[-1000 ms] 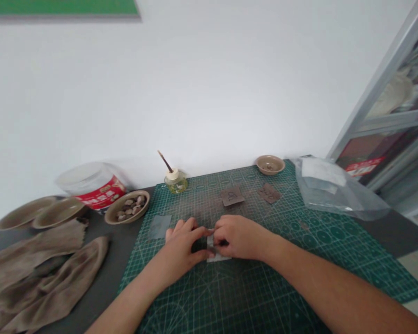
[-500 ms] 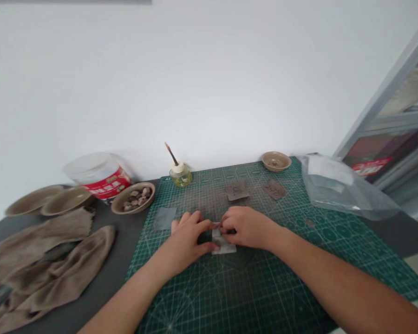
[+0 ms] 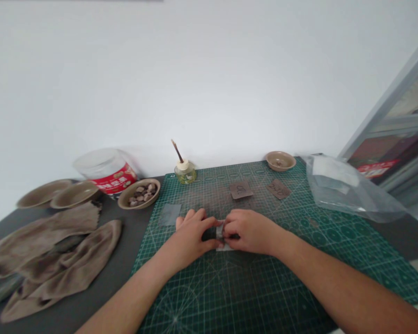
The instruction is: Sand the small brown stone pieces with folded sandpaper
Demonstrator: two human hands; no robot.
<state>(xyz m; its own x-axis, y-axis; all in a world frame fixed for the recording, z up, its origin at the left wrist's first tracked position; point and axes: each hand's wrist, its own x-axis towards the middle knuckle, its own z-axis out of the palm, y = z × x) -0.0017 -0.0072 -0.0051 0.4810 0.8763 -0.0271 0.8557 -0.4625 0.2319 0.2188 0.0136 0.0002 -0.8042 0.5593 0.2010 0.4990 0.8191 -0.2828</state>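
We find a small pale sheet on the cutting mat, near the mat's middle and between our two hands. Most of it is hidden: only a strip shows below the fingers, with a sliver between them, so we cannot make out its shape or material. A dark shape under the right fingers is too covered to name.

Our right hand is curled closed over the sheet, with its right fingertips pinching it. Our left hand is half curled and arched above the mat, with its left fingertips at the sheet's left edge; we cannot tell whether they grip it.

Just beyond the left hand lies a grey square. Farther up the mat are two brown squares with dark markings we cannot read. A small bowl sits at the mat's far edge, with a plastic bag to its right. Left of the mat, on the dark table, are a jar with a brush, a bowl of pebbles, a red-labelled tub, two dishes and brown cloths.
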